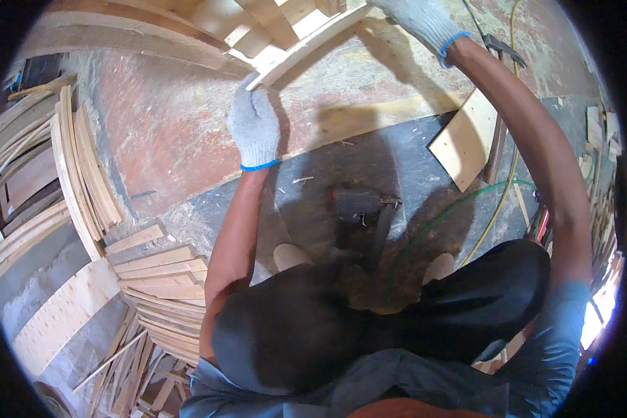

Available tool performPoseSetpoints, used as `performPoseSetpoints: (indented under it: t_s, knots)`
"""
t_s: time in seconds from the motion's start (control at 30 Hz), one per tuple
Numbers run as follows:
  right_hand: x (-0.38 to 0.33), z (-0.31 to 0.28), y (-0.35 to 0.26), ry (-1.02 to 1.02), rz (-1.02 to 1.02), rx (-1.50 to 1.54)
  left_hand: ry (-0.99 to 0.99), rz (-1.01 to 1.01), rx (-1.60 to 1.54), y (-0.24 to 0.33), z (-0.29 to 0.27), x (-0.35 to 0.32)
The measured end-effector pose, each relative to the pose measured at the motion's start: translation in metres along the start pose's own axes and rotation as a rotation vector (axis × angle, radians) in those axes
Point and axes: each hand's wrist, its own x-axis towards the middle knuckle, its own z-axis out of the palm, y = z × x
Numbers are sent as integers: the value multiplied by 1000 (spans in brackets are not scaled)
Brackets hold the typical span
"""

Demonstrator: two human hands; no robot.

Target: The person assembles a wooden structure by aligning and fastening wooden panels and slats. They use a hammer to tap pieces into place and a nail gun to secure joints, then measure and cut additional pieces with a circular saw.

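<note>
Blue-grey shirt (432, 382) and dark trousers (285, 324) nearest. Pale wood strip (310, 47) up top, along the slatted wood frame's (275, 24) near edge. Left hand (255, 129): fingers pinching strip's left end. Right hand (419, 26) at far end (picture cuts it, can't tell fingers). Floor (188, 132) spans strip to nail gun (355, 202); stacked slats (164, 268) crowd left.

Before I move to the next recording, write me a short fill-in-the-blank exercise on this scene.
1. The left hand, gripping the end of a pale wooden strip, and the right hand wear matching ____.
2. Their cuffs are edged in ____.
3. Stacked slats fill the picture's lower ____ corner.
4. A green hose crosses a thin ____ line.

Missing words: gloves; blue; left; yellow.
</note>
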Motion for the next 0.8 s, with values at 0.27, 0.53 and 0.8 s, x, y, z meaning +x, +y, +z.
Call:
performPoseSetpoints:
  t_s: [0.27, 0.53, 0.8]
  knots:
    - [15, 30, -26, 65, 176, 232, -59, -120, 414, -20, -23, 32]
    - [7, 63, -18, 94, 71, 69, -143, -132, 452, -38, -18, 46]
    - [24, 92, 6, 72, 68, 74, -138, -41, 385, -40, -4, 42]
